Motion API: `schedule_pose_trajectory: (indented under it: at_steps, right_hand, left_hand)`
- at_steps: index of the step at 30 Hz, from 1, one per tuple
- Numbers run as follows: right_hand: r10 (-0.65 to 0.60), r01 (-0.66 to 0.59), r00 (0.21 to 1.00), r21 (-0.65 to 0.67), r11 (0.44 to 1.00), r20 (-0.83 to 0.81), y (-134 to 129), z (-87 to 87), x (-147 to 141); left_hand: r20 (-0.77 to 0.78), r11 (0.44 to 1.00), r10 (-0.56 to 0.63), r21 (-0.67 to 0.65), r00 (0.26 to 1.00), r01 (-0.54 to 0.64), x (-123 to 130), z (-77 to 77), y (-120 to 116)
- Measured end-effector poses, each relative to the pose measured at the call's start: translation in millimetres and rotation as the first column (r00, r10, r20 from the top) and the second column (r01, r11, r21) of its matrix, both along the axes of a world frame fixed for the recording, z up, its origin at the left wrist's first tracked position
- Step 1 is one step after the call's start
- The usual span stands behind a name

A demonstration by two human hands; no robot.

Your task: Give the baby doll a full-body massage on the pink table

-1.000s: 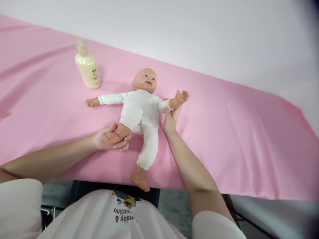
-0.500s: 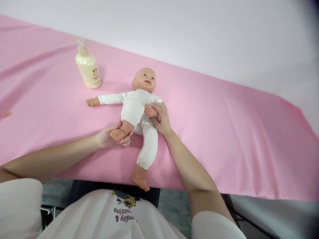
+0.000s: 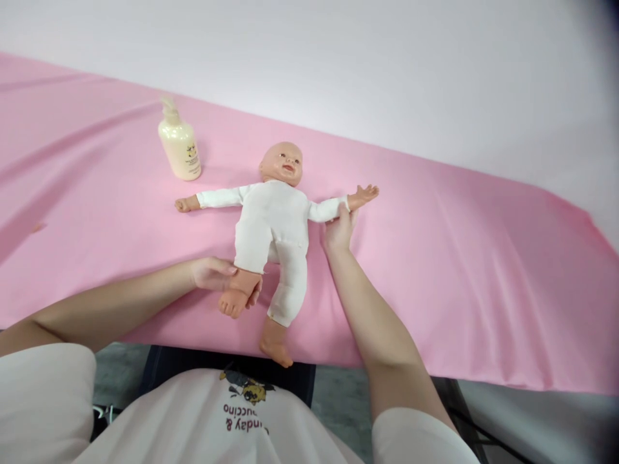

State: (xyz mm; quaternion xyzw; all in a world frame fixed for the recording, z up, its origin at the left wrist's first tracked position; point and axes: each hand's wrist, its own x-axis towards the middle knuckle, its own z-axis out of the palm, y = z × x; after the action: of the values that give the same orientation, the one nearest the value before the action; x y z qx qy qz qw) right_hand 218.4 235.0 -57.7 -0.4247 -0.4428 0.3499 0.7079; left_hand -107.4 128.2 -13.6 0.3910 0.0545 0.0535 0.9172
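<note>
On the bench (image 3: 435,270) lies the baby doll (image 3: 273,209); our left grip (image 3: 213,273) curls round its seven-o'clock ankle (image 3: 243,282), our right grip (image 3: 339,232) its three-o'clock forearm (image 3: 329,209). We judge it light, soft-bodied, holdable there.

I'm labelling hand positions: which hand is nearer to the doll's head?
Right. The right hand holds a forearm, below and to the right of the doll's head; the left hand is farther off, at an ankle, lower down and to the left.
</note>
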Motion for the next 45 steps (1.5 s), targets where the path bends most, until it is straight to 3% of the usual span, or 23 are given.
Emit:
schedule_pose_trajectory:
  at_steps: [3,6,13,19,24,27,29,31,35,38,42,45]
  right_hand:
    - [-0.071,0.052,0.976,-0.1,0.994,-0.204,3.0,-0.9,2.1]
    - [-0.078,0.035,0.951,-0.145,0.989,-0.3,5.3,-2.5,2.6]
    - [-0.088,0.035,0.923,-0.146,0.989,-0.375,8.9,-3.5,4.2]
    - [-0.032,-0.017,0.938,-0.14,0.99,-0.346,11.5,-3.8,6.3]
    - [-0.031,-0.029,0.913,-0.141,0.99,-0.407,10.0,1.1,3.8]
    - [-0.014,-0.045,0.908,-0.13,0.99,-0.419,7.4,5.3,2.2]
    - [-0.012,-0.05,0.902,-0.133,0.99,-0.432,6.3,8.0,1.1]
    - [-0.015,-0.053,0.897,-0.141,0.989,-0.442,6.3,10.7,-0.4]
    - [-0.037,-0.057,0.879,-0.183,0.982,-0.475,8.3,15.3,-4.7]
    - [-0.012,-0.06,0.879,-0.134,0.989,-0.477,8.9,15.8,-7.4]
    - [0.094,-0.109,0.906,-0.013,0.994,-0.413,6.8,13.1,-9.2]
    - [0.128,-0.141,0.929,-0.012,0.99,-0.348,4.1,11.7,-11.5]
  left_hand:
    - [0.012,0.995,0.099,-0.011,0.995,-0.099,-1.8,-1.4,2.8]
    - [0.012,0.978,0.206,-0.014,0.978,-0.206,-1.3,-1.2,5.0]
    - [-0.085,0.952,0.305,0.014,0.949,-0.305,-0.3,-2.0,5.9]
    - [-0.251,0.869,0.489,0.219,0.836,-0.443,4.7,-5.9,-1.8]
    - [-0.289,0.81,0.542,0.429,0.789,-0.4,8.2,4.3,-1.8]
    - [-0.374,0.768,0.526,0.596,0.764,-0.237,-1.2,19.4,5.6]
    - [-0.441,0.715,0.491,0.697,0.751,-0.058,-10.9,29.7,12.4]
    - [-0.454,0.611,0.512,0.789,0.729,0.063,-20.2,39.2,19.7]
    - [-0.298,0.318,0.723,0.945,0.623,0.083,-22.6,61.7,33.0]
    - [-0.164,0.172,0.789,0.984,0.592,0.043,1.8,86.0,46.2]
    - [0.002,0.102,0.771,0.987,0.637,-0.126,72.3,105.0,83.3]
    - [0.093,0.112,0.772,0.954,0.629,-0.279,135.1,91.7,120.8]
